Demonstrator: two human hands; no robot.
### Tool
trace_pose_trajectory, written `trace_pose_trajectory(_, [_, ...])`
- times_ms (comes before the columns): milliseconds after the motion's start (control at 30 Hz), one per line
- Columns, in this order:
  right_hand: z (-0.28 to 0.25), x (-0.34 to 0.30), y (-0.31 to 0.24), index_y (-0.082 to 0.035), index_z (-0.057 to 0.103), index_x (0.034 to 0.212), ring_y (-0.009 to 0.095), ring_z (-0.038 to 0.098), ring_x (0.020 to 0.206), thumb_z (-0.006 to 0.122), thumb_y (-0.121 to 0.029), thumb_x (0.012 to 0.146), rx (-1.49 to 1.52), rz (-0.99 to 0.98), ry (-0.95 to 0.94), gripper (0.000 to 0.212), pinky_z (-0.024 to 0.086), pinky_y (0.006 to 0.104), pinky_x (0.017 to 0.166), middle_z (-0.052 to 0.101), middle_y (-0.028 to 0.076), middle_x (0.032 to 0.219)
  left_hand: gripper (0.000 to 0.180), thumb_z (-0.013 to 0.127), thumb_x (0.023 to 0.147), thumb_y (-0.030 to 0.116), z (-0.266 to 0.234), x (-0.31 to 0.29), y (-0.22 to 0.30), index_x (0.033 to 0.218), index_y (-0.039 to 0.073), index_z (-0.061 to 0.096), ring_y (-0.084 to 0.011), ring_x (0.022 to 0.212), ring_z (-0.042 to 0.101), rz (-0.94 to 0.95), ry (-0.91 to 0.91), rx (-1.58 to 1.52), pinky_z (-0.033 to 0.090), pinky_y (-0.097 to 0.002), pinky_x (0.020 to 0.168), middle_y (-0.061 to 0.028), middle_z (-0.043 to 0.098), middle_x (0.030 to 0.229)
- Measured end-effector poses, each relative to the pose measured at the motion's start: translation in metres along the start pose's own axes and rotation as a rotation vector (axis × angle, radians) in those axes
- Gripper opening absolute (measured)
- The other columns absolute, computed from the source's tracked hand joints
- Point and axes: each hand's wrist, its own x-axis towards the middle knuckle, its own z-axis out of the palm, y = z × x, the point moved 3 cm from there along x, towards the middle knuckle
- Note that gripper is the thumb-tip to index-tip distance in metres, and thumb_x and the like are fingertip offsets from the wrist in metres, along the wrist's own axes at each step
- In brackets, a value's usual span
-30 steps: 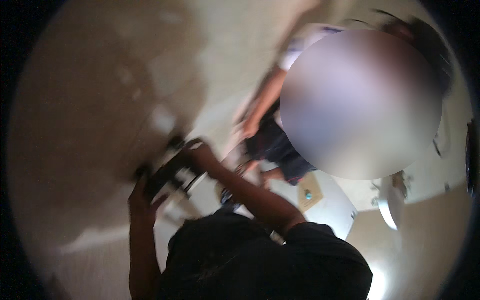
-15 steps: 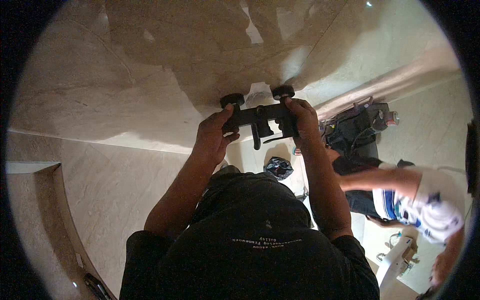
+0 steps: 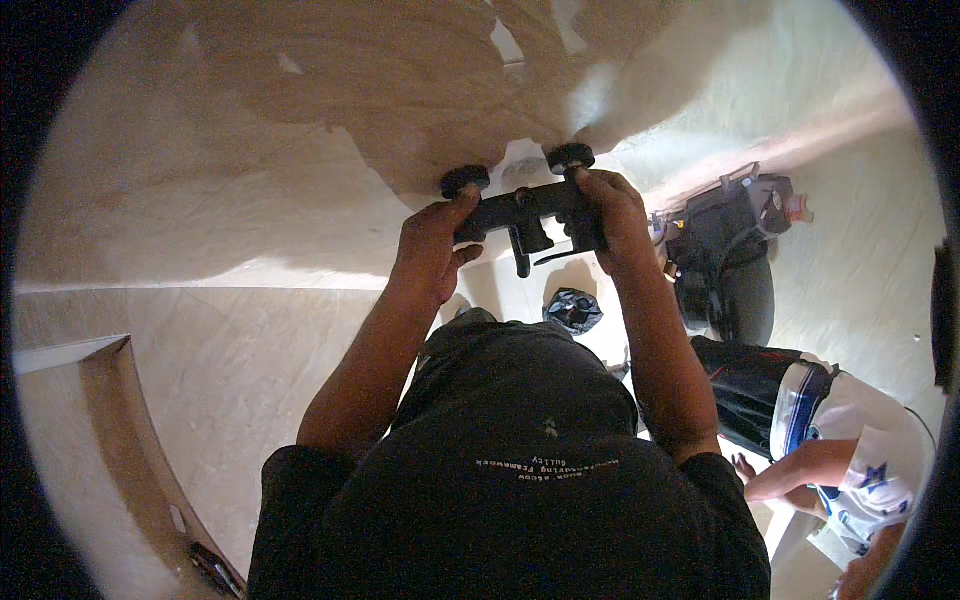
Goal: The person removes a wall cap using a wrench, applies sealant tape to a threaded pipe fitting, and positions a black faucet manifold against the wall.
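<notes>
Both my hands grip a black wall mixer tap (image 3: 527,212) by its two ends, holding it up against the beige marbled wall. Two round black flanges, the left one (image 3: 465,182) and the right one (image 3: 571,158), sit at or close to the wall surface; whether they touch it I cannot tell. My left hand (image 3: 430,245) is closed around the left end, thumb up by the flange. Around the other end is my right hand (image 3: 618,222), its thumb near the right flange. A lever and spout-like parts hang from the middle of the body.
On the floor below stands an open black plastic bag (image 3: 573,311). A black backpack (image 3: 722,260) leans by the wall at the right. Close on my right another person in a white and blue shirt (image 3: 850,470) bends low. A recessed ledge (image 3: 75,352) is at the left.
My view has shifted slightly, and the mixer tap stays in both hands against the wall. The other person has moved lower and drawn an arm back, uncovering more of the backpack.
</notes>
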Motion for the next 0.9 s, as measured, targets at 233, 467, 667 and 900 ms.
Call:
trace_pose_trajectory(233, [0.0,-0.002,0.001,0.005,0.056,0.115,0.023,0.069,0.064,0.073,-0.023,0.093,0.041,0.026,0.005,0.04,0.055,0.0315,0.051,0.07,0.017,0.085,0.041,0.076,0.091,0.038,0.005,-0.008,0.004,0.111,0.003,0.067,-0.0229,0.093,0.068,0.059,0.081,0.026,0.06,-0.0419,0.082,-0.0099,0.07,0.099])
trace_pose_trajectory(467, [0.004,-0.005,-0.006,0.005,0.054,0.117,0.022,0.069,0.063,0.074,-0.023,0.093,0.003,0.02,0.048,0.043,0.054,0.032,0.049,0.071,0.019,0.085,0.037,0.074,0.092,0.03,0.005,-0.006,0.009,0.102,-0.006,0.069,-0.0226,0.088,0.067,0.163,0.073,0.039,0.057,-0.038,0.08,-0.0127,0.069,0.097])
trace_pose_trajectory(667, [0.004,-0.005,-0.007,0.006,0.054,0.118,0.022,0.069,0.062,0.074,-0.023,0.092,-0.018,-0.01,0.02,0.044,0.055,0.0321,0.05,0.071,0.019,0.086,0.038,0.064,0.098,0.026,0.011,-0.002,0.003,0.114,-0.008,0.061,-0.0268,0.096,0.069,0.117,0.045,-0.138,0.061,-0.0474,0.088,-0.0157,0.066,0.105])
trace_pose_trajectory(900, [0.009,-0.014,-0.01,0.009,0.056,0.119,0.021,0.068,0.065,0.069,-0.023,0.095,-0.038,-0.012,0.034,0.042,0.056,0.0308,0.053,0.069,0.017,0.088,0.042,0.063,0.099,0.028,0.012,-0.016,0.001,0.121,-0.006,0.054,-0.0291,0.105,0.067,0.094,-0.106,-0.344,0.061,-0.0511,0.091,-0.0164,0.062,0.111])
